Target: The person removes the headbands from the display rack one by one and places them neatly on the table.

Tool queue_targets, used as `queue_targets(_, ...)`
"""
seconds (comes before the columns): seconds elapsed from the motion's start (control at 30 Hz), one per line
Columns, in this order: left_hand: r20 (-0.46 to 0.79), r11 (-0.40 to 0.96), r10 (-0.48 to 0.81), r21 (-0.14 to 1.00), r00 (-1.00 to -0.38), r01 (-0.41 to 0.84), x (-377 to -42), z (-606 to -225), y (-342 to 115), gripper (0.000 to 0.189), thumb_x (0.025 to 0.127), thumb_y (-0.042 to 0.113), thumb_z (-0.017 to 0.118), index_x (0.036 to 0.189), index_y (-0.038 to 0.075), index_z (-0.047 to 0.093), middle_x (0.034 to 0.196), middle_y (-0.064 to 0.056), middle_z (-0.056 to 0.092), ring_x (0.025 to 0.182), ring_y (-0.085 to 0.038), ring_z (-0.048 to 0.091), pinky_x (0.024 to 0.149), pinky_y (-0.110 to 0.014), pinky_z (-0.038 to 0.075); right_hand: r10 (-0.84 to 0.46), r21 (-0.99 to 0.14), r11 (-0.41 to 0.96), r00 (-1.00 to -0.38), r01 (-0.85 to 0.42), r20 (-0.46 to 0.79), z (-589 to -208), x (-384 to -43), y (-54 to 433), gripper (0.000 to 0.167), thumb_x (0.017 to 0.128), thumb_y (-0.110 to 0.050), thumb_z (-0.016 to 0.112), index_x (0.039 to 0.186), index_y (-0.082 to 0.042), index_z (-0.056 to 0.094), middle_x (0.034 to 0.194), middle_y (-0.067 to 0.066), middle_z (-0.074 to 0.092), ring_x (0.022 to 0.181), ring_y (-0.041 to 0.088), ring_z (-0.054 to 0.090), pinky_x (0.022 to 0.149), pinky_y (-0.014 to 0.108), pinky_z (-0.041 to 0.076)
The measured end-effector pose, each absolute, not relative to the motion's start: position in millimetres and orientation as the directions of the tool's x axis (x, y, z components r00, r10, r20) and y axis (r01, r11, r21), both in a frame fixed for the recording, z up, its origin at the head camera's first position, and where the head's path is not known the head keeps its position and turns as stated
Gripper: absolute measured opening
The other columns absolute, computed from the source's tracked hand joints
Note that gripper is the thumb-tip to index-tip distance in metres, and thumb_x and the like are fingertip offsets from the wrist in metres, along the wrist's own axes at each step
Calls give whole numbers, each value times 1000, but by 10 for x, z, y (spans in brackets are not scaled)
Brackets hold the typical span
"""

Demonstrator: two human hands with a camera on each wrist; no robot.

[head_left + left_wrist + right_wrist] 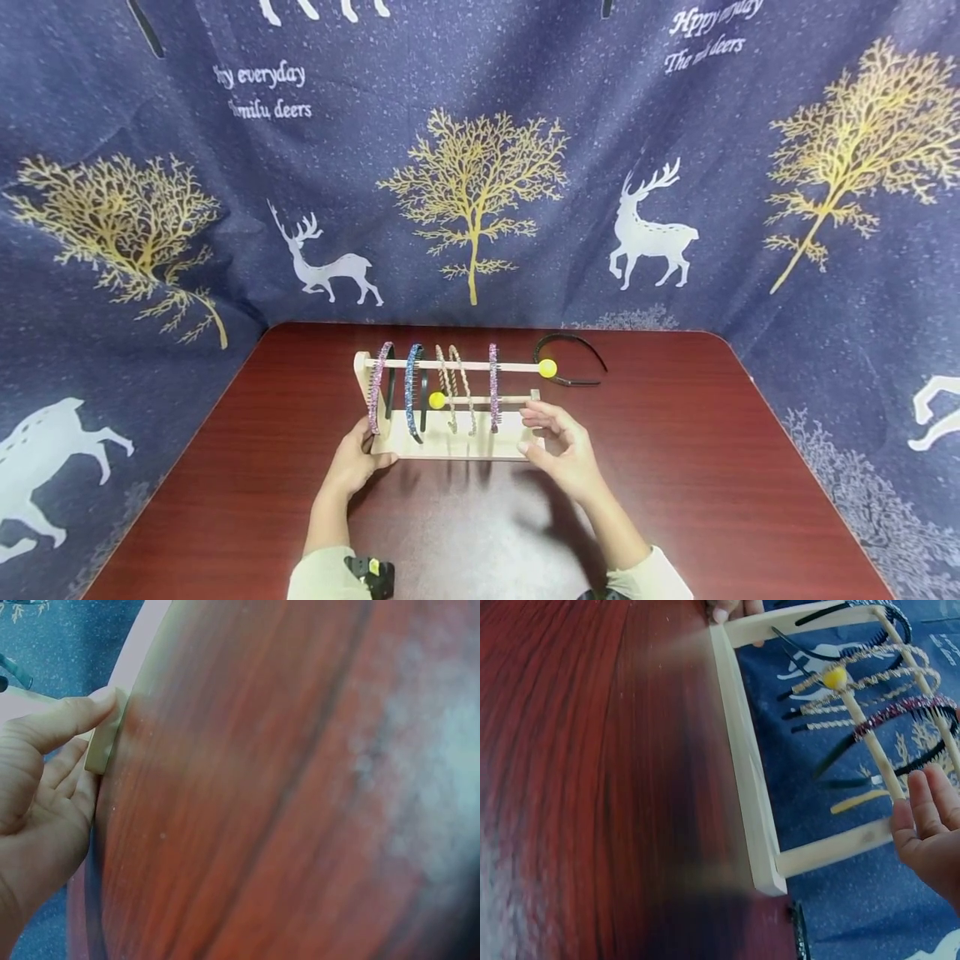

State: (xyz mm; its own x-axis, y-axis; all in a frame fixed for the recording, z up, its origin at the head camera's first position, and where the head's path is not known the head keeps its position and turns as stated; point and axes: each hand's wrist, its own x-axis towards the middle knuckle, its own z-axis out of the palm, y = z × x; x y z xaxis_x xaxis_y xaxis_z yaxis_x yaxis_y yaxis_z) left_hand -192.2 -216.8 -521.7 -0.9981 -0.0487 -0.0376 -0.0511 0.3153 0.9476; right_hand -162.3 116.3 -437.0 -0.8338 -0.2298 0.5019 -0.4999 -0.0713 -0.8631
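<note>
Centrally, left hand (358, 461) and right hand (564, 446) at wooden rack (450, 443) ends.

Headbands (450, 392) hang on the rack (450, 446); another headband (573, 360) lies behind.

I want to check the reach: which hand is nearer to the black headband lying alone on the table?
Right. The right hand is at the rack's right end, the side where the black headband lies, behind it. The left hand holds the rack's left end, farther away.

surface: red-brown wooden table (697, 467) | on it: wooden headband rack (450, 446); black headband (573, 360) behind rack
</note>
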Motion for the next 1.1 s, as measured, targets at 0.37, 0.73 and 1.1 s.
queue_targets(0.37, -30, 313, -44, 949, -999, -42, -1915, -5228, -2181, 76, 70, -12, 71, 136, -8, 34, 133, -33, 40, 124, -41, 37, 101, -45, 34, -248, -851, -10, -823, -525, 511, -4427, -1695, 895, 48, 71, 18, 65, 116, 14, 49, 106, 29, 58, 97, 46, 53, 89, 56, 41)
queue_targets(0.73, -17, 298, -50, 954, -999, -32, -1917, -5222, -2157, 74, 70, -12, 71, 135, -8, 36, 132, -33, 42, 124, -41, 38, 102, -45, 33, -210, -847, -37, -824, -531, 526, -4448, -1747, 739, 31, 73, 20, 61, 102, 16, 51, 94, 32, 57, 90, 30, 57, 86, 45, 46)
queue_targets(1.1, -23, 299, -48, 953, -999, -37, -1912, -5219, -2169, 74, 70, -12, 71, 135, -8, 36, 133, -32, 40, 124, -41, 37, 102, -45, 33, -225, -837, -136, -806, -530, 547, -4479, -1855, 746, 24, 77, 19, 58, 99, 12, 52, 83, 29, 56, 78, 14, 58, 69, 24, 51)
